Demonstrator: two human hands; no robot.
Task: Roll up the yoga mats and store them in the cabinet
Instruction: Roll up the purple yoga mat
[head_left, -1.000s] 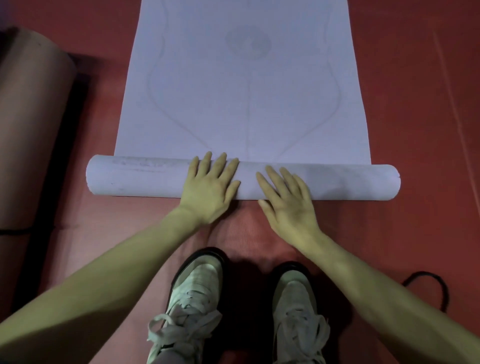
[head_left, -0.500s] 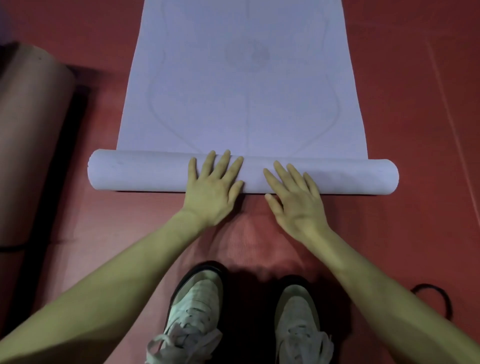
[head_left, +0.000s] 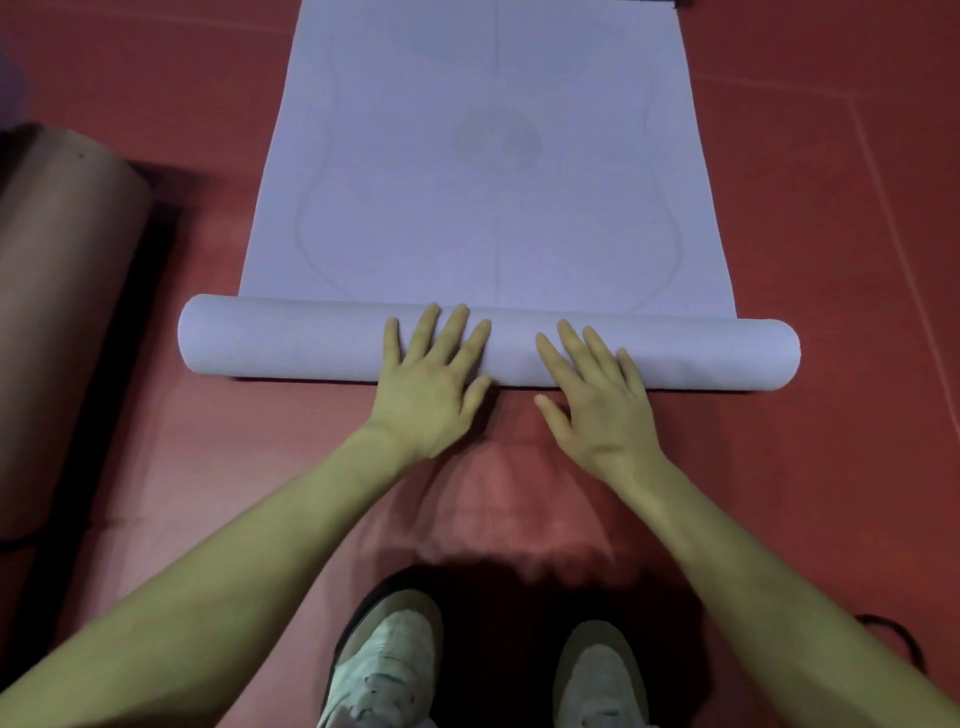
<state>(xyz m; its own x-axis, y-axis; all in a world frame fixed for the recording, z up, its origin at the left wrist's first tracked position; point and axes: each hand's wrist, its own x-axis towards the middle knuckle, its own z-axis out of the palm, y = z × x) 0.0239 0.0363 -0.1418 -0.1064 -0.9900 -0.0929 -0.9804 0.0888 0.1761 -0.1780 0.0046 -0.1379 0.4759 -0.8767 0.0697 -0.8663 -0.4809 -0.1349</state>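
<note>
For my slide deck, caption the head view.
Left hand and right hand press flat on a half-rolled lavender yoga mat.

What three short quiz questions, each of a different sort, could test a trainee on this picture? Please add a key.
1. True or false: the left hand grips the purple mat with curled fingers.
2. Where does the brown rolled mat lie? A: left of the purple mat. B: right of it. C: on top of it.
3. Fill in: the right hand presses flat on the mat's ____ part.

Key: 1 false; 2 A; 3 rolled
</note>
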